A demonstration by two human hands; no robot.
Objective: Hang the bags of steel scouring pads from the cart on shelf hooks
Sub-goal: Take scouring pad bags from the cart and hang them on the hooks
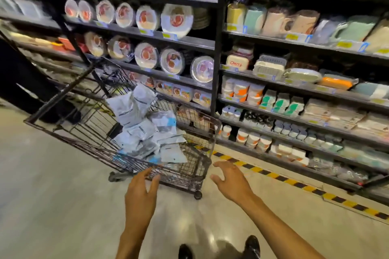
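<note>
No bag is held yet. The bags (145,130) are piled in the cart (196,174), parked beside the shelves (189,40). The left hand (140,187) and right hand (229,181) are stretched toward the cart's near rim, fingers (155,182) spread and empty. Next, one bag probably needs to be picked up.

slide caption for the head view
Open left hand and right hand near a dark wire shopping cart heaped with silvery plastic bags, beside stocked black shelves.
</note>
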